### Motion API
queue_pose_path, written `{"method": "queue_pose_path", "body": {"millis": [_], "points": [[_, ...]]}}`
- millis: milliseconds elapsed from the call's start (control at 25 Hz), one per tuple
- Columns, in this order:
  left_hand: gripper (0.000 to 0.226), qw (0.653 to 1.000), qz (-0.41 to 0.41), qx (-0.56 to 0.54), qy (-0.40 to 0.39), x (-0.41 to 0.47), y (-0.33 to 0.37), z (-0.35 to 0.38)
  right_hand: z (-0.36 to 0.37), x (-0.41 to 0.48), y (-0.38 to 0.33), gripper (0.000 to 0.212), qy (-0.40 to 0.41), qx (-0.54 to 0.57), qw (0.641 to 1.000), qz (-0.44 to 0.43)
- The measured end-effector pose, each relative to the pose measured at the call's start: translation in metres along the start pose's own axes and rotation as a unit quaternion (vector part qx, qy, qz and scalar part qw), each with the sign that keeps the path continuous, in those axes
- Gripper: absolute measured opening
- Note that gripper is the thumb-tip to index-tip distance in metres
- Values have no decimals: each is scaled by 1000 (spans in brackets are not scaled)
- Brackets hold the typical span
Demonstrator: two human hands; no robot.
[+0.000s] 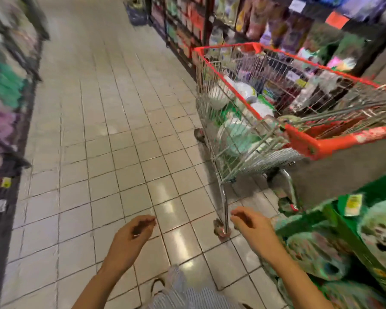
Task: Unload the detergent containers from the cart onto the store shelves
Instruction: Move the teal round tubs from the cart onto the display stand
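Containers (237,136) lie in the cart (334,144), ahead on my right. My left hand (133,230) and right hand (247,224) hang loose, holding nothing. Between loads, I judge; next I must reach in.

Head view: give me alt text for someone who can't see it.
The left hand and right hand hang empty, loosely curled, over the tiled floor. The red-rimmed wire cart stands ahead-right beside the shelves, white and green detergent containers inside.
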State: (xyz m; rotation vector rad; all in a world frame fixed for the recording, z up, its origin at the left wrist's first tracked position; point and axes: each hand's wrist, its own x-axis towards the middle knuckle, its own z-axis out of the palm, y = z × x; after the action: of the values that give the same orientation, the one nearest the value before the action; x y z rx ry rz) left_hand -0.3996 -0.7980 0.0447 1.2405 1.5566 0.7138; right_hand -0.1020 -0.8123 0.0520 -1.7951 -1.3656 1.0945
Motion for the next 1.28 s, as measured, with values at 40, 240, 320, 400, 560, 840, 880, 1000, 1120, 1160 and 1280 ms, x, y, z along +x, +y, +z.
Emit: {"method": "queue_pose_path", "body": {"millis": [40, 240, 320, 400, 560, 840, 880, 1000, 1120, 1160, 1280], "points": [[22, 1000, -2, 0, 0, 15, -1, -16, 15, 11, -4, 19, -3, -10, 1000, 0], [21, 1000, 8, 20, -12, 99, 11, -79, 71, 61, -19, 26, -12, -6, 998, 54], [21, 999, 17, 23, -21, 138, 23, -92, 84, 85, -24, 24, -20, -3, 997, 74], [21, 999, 24, 24, -29, 181, 35, -98, 90, 116, -31, 23, -31, -2, 995, 93], [22, 999, 27, 10, -29, 262, 60, -95, 85, 206, -57, 15, -37, -20, 996, 78], [21, 999, 16, 1, -48, 366, 111, -81, 38, 359, -171, 15, 3, 54, 999, -3], [20, 998, 14, -2, -54, 378, 119, -77, 28, 374, -186, 17, 16, 76, 997, -15], [18, 995, 16, 2, -96, 423, 149, -62, -2, 413, -213, 22, 50, 141, 987, -49], [19, 989, 59, 7, -134, 486, 191, -44, -30, 454, -218, 21, 102, 146, 983, -38], [19, 986, 77, 8, -148, 508, 209, -36, -39, 465, -215, 19, 127, 144, 981, -29], [21, 968, 137, 7, -211, 569, 273, -7, -71, 494, -205, 18, 204, 147, 968, 5]]}}
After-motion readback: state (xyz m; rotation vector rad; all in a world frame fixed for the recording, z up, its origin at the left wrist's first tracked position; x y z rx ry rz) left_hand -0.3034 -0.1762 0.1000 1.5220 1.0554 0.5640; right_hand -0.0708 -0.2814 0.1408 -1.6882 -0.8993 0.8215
